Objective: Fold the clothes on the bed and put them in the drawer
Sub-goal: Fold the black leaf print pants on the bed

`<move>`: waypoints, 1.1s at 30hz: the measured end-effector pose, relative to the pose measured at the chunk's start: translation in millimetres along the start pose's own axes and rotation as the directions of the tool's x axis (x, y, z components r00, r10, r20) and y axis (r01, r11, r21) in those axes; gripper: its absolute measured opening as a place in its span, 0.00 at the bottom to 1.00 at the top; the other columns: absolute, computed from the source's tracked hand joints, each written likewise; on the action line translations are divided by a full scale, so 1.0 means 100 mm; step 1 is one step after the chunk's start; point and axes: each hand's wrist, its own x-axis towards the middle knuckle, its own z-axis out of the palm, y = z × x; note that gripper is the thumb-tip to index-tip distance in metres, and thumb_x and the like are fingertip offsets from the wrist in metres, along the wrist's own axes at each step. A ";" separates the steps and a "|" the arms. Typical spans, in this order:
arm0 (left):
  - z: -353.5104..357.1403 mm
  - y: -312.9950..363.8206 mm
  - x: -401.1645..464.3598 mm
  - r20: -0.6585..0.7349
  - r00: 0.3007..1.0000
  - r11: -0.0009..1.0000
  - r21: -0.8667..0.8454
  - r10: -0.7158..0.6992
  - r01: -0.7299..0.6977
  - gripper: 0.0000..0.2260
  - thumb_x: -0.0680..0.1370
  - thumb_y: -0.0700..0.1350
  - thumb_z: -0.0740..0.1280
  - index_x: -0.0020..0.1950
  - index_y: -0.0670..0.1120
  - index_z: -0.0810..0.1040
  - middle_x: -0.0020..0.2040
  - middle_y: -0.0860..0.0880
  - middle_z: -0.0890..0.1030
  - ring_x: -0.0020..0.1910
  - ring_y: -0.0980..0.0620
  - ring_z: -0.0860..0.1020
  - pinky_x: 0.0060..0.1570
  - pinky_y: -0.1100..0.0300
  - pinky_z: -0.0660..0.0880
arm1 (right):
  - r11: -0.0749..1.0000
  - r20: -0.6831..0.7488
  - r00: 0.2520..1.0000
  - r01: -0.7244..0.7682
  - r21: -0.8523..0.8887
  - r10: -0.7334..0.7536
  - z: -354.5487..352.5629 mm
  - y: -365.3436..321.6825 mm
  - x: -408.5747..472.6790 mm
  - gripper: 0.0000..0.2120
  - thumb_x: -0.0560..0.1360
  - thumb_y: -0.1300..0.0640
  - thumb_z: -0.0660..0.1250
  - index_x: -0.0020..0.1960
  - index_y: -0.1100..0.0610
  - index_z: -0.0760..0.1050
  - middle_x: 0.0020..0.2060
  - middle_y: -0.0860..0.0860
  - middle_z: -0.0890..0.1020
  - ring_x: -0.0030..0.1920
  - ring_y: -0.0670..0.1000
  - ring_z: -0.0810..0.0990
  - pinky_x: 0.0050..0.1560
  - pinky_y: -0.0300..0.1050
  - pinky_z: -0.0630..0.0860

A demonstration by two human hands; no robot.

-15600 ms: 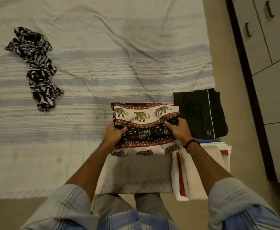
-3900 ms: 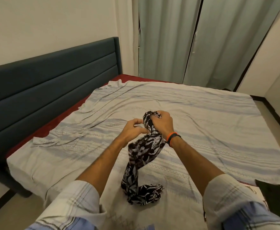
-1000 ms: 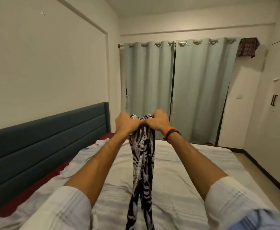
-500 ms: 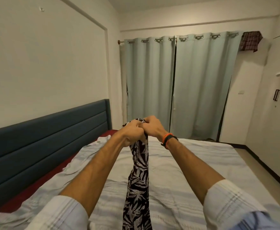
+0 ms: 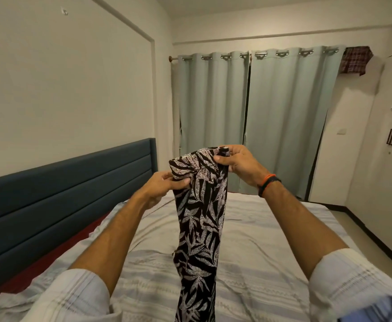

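- Garment (image 5: pixel 200 212), black with a white leaf print, hangs lengthwise in the air above the bed (image 5: pixel 260 240).
- Left hand (image 5: pixel 161 188) pinches its upper left edge.
- Right hand (image 5: pixel 239 162) grips its top, higher up.
- No drawer or other container shows.

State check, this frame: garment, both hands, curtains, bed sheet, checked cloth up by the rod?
leaf-print garment: unfolded, held up by its top edge, hanging down over the bed
left hand: pinches the garment's left top corner
right hand: grips the garment's right top corner
curtains: drawn closed
bed sheet: spread out, wrinkled
checked cloth: hanging at the right end of the curtain rod
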 end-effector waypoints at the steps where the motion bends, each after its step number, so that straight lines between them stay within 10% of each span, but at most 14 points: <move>1: 0.00 0.04 -0.01 0.041 0.999 1.000 0.008 0.013 -0.014 0.17 0.71 0.43 0.76 0.59 0.42 0.81 0.54 0.50 0.84 0.55 0.54 0.78 0.62 0.51 0.64 | 1.000 0.000 1.000 0.002 -0.011 -0.002 -0.04 0.00 -0.02 0.12 0.76 0.68 0.67 0.59 0.65 0.79 0.50 0.57 0.83 0.50 0.51 0.82 0.56 0.49 0.81; 10: -0.02 0.30 0.08 -0.050 0.997 0.985 0.169 0.053 -0.044 0.11 0.74 0.39 0.74 0.54 0.36 0.83 0.46 0.43 0.86 0.36 0.55 0.84 0.32 0.65 0.78 | 0.907 -0.036 0.999 -0.023 -0.420 0.009 -0.33 0.01 -0.09 0.09 0.74 0.65 0.72 0.53 0.66 0.81 0.50 0.59 0.85 0.51 0.53 0.84 0.55 0.45 0.80; 15: -0.11 0.40 0.21 -0.101 0.983 0.903 0.418 0.150 -0.095 0.11 0.70 0.44 0.78 0.48 0.39 0.85 0.43 0.45 0.86 0.46 0.49 0.84 0.53 0.50 0.81 | 0.846 -0.237 0.966 -0.211 -0.490 0.103 -0.31 0.00 0.05 0.16 0.71 0.59 0.76 0.50 0.71 0.80 0.48 0.63 0.85 0.53 0.62 0.83 0.60 0.59 0.78; 19: -0.15 0.34 0.17 -0.116 0.977 0.814 0.574 0.181 -0.082 0.12 0.72 0.47 0.76 0.49 0.41 0.84 0.45 0.47 0.85 0.48 0.50 0.82 0.51 0.55 0.79 | 0.728 -0.334 0.918 -0.379 -0.572 0.215 -0.10 0.05 0.00 0.21 0.72 0.49 0.74 0.52 0.67 0.80 0.43 0.57 0.84 0.42 0.54 0.82 0.43 0.46 0.80; 22: -0.15 0.27 0.08 -0.108 0.972 0.677 0.733 0.210 -0.065 0.13 0.74 0.53 0.73 0.49 0.43 0.82 0.46 0.48 0.83 0.47 0.50 0.81 0.49 0.54 0.77 | 0.749 -0.301 0.875 -0.482 -0.455 0.380 0.02 0.09 -0.13 0.15 0.76 0.53 0.71 0.52 0.66 0.78 0.36 0.53 0.80 0.27 0.45 0.78 0.22 0.36 0.72; 26: -0.23 0.63 0.08 -0.195 0.932 0.721 0.687 0.307 -0.093 0.14 0.77 0.57 0.69 0.46 0.46 0.80 0.38 0.51 0.81 0.41 0.51 0.80 0.41 0.56 0.75 | 0.920 -0.299 0.897 -0.373 -0.122 0.325 -0.01 -0.23 0.00 0.23 0.77 0.55 0.69 0.63 0.71 0.72 0.59 0.60 0.79 0.36 0.55 0.86 0.33 0.45 0.83; 33: -0.22 1.15 0.01 -0.322 0.830 0.826 0.501 0.455 -0.258 0.08 0.76 0.52 0.72 0.44 0.48 0.82 0.42 0.47 0.85 0.40 0.48 0.84 0.48 0.50 0.82 | 0.985 -0.373 0.913 -0.171 0.009 0.162 0.03 -0.69 0.06 0.10 0.78 0.52 0.69 0.44 0.58 0.73 0.56 0.59 0.83 0.56 0.56 0.83 0.52 0.50 0.82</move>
